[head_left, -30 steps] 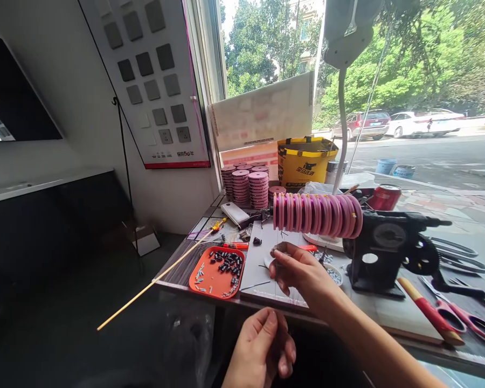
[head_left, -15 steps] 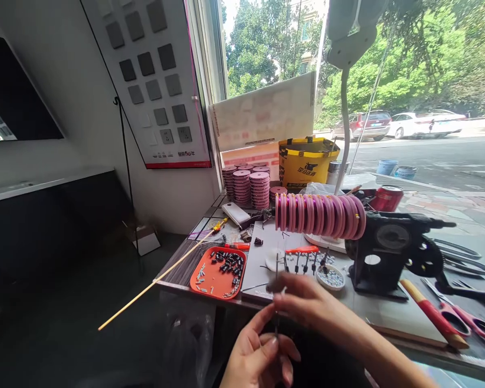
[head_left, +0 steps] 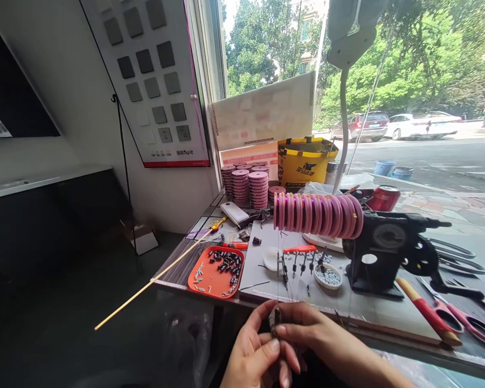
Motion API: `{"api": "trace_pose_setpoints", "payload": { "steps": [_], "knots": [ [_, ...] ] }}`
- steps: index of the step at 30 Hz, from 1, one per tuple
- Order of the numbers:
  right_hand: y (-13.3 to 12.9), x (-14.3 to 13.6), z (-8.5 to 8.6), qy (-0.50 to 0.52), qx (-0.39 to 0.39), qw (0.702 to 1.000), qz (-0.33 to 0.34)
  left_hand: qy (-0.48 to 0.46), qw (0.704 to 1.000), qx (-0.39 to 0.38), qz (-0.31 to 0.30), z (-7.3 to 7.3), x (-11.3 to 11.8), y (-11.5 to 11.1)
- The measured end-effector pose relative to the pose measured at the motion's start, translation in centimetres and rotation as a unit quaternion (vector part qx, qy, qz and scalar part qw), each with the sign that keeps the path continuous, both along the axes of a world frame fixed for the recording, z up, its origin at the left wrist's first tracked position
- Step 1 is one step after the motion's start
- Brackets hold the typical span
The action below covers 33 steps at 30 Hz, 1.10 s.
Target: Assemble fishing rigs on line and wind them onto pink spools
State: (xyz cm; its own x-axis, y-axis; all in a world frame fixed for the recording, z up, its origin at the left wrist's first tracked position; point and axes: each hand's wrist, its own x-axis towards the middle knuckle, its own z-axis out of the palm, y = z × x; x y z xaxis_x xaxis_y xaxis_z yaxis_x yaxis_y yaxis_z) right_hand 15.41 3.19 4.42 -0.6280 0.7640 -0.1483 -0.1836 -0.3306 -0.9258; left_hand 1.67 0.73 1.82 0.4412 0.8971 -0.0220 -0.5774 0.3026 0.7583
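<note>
My left hand (head_left: 253, 350) and my right hand (head_left: 307, 328) meet low in the middle, in front of the table edge. Between their fingertips is a small dark cylindrical piece (head_left: 276, 318), which both hands pinch. A thin line (head_left: 278, 280) runs up from it toward the row of pink spools (head_left: 317, 215) on the black winding device (head_left: 388, 242). Several dark pieces with thin stems (head_left: 303, 263) lie on the white board just beyond the hands, beside a small white bowl of beads (head_left: 327, 276).
At the left, an orange tray (head_left: 194, 272) holds dark and silvery parts, and a long thin stick (head_left: 157, 277) juts past the table edge. Scissors (head_left: 464, 318) and a red-and-wood rod (head_left: 428, 312) lie right. Stacked pink spools (head_left: 258, 188) and a yellow bag (head_left: 307, 164) stand behind.
My right hand has come down from above the board to meet my left hand at the dark piece. The view has shifted slightly.
</note>
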Motion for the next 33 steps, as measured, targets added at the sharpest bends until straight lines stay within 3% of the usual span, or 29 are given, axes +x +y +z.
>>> {"api": "trace_pose_setpoints", "payload": {
  "steps": [4, 7, 9, 12, 15, 17, 22, 24, 28, 33],
  "knots": [
    [0.0, -0.2, -0.8, 0.031, -0.031, 0.999, 0.013, 0.010, 1.000, 0.010, -0.002, -0.4, 0.1, -0.1],
    [0.0, -0.1, -0.8, 0.025, -0.003, 1.000, 0.007, 0.062, 0.998, 0.024, -0.017, 0.1, -0.7, 0.1],
    [-0.1, 0.1, -0.5, -0.011, 0.039, 0.999, -0.027, 0.157, 0.986, 0.053, -0.017, 1.4, -1.5, 0.7],
    [-0.2, 0.4, -0.2, -0.085, 0.093, 0.983, -0.129, 0.314, 0.942, 0.108, 0.055, 4.6, -1.9, 2.8],
    [-0.2, 0.1, -0.5, -0.126, 0.114, 0.969, -0.179, 0.271, 0.948, 0.107, 0.125, 7.4, -0.5, 5.3],
    [-0.1, -0.1, -0.8, -0.142, 0.138, 0.965, -0.170, 0.226, 0.961, 0.080, 0.136, 8.2, 0.8, 6.5],
    [0.5, 0.3, -0.6, -0.167, 0.188, 0.956, -0.150, 0.177, 0.975, 0.044, 0.124, 7.6, 2.4, 7.1],
    [1.2, 1.0, 0.5, -0.162, 0.203, 0.952, -0.162, 0.162, 0.980, 0.031, 0.112, 7.1, 2.2, 6.8],
    [3.4, 1.7, 3.4, -0.103, 0.187, 0.943, -0.254, 0.153, 0.984, 0.014, 0.089, 6.6, 2.0, 6.0],
    [4.9, 0.4, 4.9, -0.023, 0.169, 0.969, -0.176, 0.139, 0.986, 0.007, 0.092, 6.5, 2.1, 5.1]
  ]
}}
